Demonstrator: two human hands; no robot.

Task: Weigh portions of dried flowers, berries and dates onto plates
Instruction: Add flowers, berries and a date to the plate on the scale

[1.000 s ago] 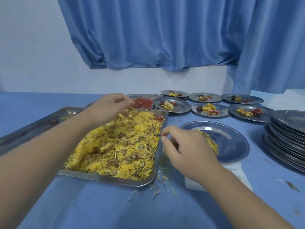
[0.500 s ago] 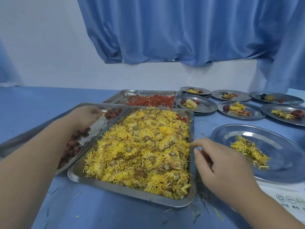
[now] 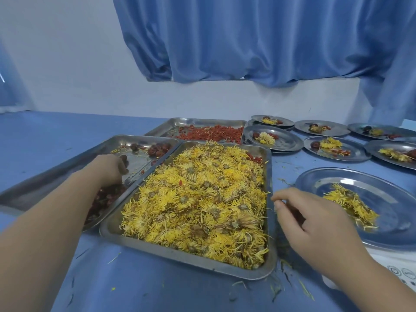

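A steel tray (image 3: 180, 255) heaped with yellow dried flowers (image 3: 198, 199) lies in front of me. To its left is a tray (image 3: 56, 176) of dark red dates (image 3: 157, 149). My left hand (image 3: 108, 170) reaches into that tray, its fingers curled down around a dark date. Behind both stands a tray of red berries (image 3: 209, 134). My right hand (image 3: 315, 226) hovers by the flower tray's right edge with loosely curled fingers and nothing plainly held. Beside it a steel plate (image 3: 382, 192) holding a small flower portion (image 3: 351, 203) sits on a white scale (image 3: 400, 264).
Several filled plates (image 3: 333, 147) with flowers, berries and dates stand at the back right. Loose petals litter the blue table cover (image 3: 157, 289). A white wall and blue curtains (image 3: 247, 41) close off the far side.
My left hand moved from the flower tray across to the date tray and lowered onto the dates. My right hand stayed near the flower tray's right edge while my view turned left.
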